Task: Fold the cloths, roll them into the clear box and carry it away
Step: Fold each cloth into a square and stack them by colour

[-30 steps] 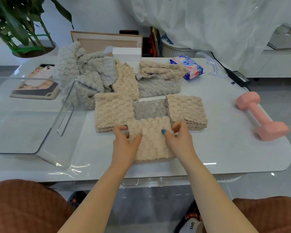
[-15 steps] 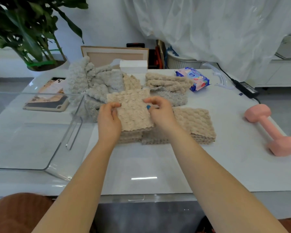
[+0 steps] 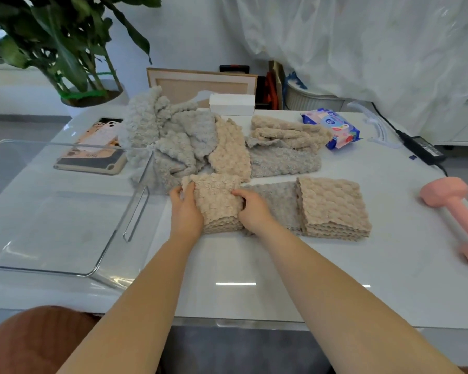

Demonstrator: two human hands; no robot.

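A folded beige cloth [image 3: 216, 197] lies on top of a beige stack at the table's middle. My left hand [image 3: 185, 211] holds its left edge, and my right hand [image 3: 251, 209] holds its right edge with the fingers curled onto it. A folded grey cloth [image 3: 278, 198] lies just right of it, and a second beige stack [image 3: 333, 206] lies further right. Behind them lies a heap of loose grey and beige cloths [image 3: 189, 141], with more loose cloths [image 3: 284, 147] to its right. The clear box [image 3: 135, 211] stands open on the left with nothing in it.
A pink dumbbell [image 3: 454, 211] lies near the right edge. At the back are a tablet [image 3: 92, 160], a white carton [image 3: 231, 103], a wipes pack [image 3: 333, 128], a power adapter [image 3: 422, 149] and a potted plant [image 3: 73, 49]. Brown seats flank my arms.
Both hands lifted the folded beige cloth from the table's near side and carried it back and to the left, setting it on the left beige stack. The camera tilted up.
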